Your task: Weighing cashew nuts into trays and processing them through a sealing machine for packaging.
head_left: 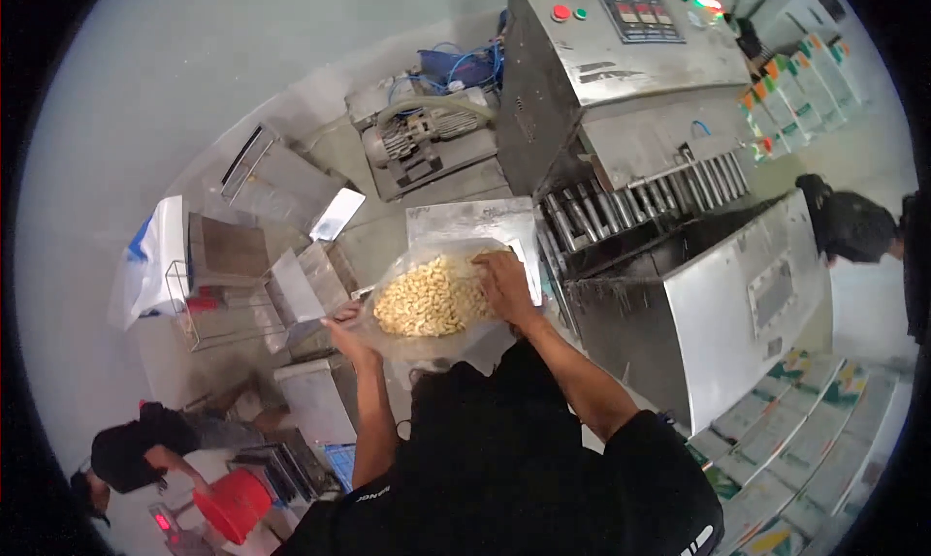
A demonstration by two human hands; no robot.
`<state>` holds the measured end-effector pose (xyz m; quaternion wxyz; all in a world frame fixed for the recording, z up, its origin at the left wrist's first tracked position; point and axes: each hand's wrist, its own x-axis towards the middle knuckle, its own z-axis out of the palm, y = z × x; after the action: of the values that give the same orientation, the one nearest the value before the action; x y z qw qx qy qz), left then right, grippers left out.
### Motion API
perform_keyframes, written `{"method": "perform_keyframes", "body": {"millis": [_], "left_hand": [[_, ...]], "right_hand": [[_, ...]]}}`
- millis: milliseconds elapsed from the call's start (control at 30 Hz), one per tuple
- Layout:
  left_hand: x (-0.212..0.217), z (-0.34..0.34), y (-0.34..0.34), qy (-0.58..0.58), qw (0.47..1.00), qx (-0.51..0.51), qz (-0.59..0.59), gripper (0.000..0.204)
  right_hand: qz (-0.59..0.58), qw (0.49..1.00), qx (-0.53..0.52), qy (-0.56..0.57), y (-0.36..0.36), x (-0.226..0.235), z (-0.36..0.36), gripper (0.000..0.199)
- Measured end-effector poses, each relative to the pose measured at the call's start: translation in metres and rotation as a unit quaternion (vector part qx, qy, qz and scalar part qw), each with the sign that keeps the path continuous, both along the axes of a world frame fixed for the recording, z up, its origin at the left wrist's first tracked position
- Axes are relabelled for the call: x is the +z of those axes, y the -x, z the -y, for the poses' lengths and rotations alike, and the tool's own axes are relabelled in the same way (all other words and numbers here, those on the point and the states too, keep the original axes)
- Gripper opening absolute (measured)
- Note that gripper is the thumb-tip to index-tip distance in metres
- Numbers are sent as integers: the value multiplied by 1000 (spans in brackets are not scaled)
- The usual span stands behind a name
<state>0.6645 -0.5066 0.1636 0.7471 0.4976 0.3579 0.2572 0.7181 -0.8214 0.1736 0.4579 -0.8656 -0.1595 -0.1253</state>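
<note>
A clear plastic bag of pale cashew-like nuts (430,296) is held in front of me, lying flat and wide. My left hand (346,329) grips the bag's lower left edge. My right hand (504,283) lies over the bag's upper right corner, fingers spread on the plastic. Just beyond the bag, a flat steel tray (470,220) sits beside a large stainless steel sealing machine (621,91) with a row of rollers.
A motor with hoses (422,139) stands at the back. Steel trays and a wire rack (228,294) are at left. Stacked printed cartons (805,430) fill the lower right. A person by a red bucket (233,503) crouches lower left; another person (853,226) stands far right.
</note>
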Motion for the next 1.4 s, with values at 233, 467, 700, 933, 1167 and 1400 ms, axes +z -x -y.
{"method": "perform_keyframes", "body": {"millis": [233,467,700,933,1167,1400], "left_hand": [[-20,4,10,17,989,127,-76,57],[0,20,18,-423,797,132,-410,73],[-43,-15,-10,-414,628,-76,-654,61],[-42,-38,-35,-480,671,-73,-560,60],[-57,-37,-54,-459,697,-84,-544,60],[-115,-57,14,-311,863,-150,-370,48]], "right_hand": [[-137,972,-31,-189,-44,-22,59,25],[-24,950,-259,175,-80,-49,64,57],[-120,887,-285,345,-65,-59,54,62],[-159,829,-311,437,-67,-61,65,59],[-214,825,-339,398,-78,-68,48,63],[-379,893,-213,-117,-47,-99,107,51]]}}
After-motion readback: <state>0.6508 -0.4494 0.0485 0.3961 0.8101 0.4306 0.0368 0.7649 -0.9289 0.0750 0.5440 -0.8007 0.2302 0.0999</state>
